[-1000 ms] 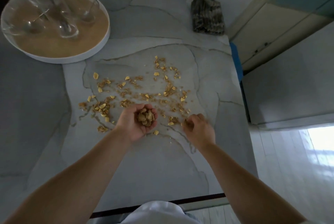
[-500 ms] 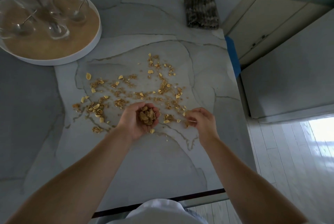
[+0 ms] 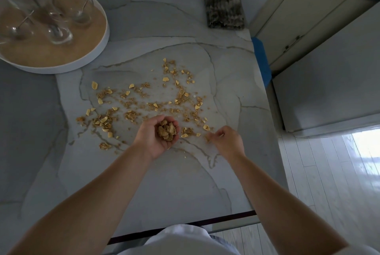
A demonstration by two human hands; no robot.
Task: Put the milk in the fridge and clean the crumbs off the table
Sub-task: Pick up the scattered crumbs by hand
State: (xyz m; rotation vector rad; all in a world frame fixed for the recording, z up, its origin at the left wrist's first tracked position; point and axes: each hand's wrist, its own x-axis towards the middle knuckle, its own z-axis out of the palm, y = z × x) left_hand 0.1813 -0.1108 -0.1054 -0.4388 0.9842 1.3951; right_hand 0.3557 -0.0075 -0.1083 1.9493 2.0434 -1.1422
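Golden-brown crumbs (image 3: 144,102) lie scattered across the middle of the marbled table (image 3: 164,182). My left hand (image 3: 153,136) is cupped palm up just above the table, holding a heap of gathered crumbs (image 3: 167,130). To its right, my right hand (image 3: 226,141) rests its pinched fingertips on the table among a few crumbs near the scatter's right end. No milk is in view. A white fridge (image 3: 329,81) stands to the right of the table.
A round white tray (image 3: 90,57) with several glasses and spoons sits at the table's far left. A folded grey cloth (image 3: 224,7) lies at the far right corner. Blue tape (image 3: 262,59) marks the right edge. Pale floorboards (image 3: 329,182) show on the right.
My right hand went from the table toward the cupped left hand and has dropped back to the crumbs on the right. The left hand has stayed cupped.
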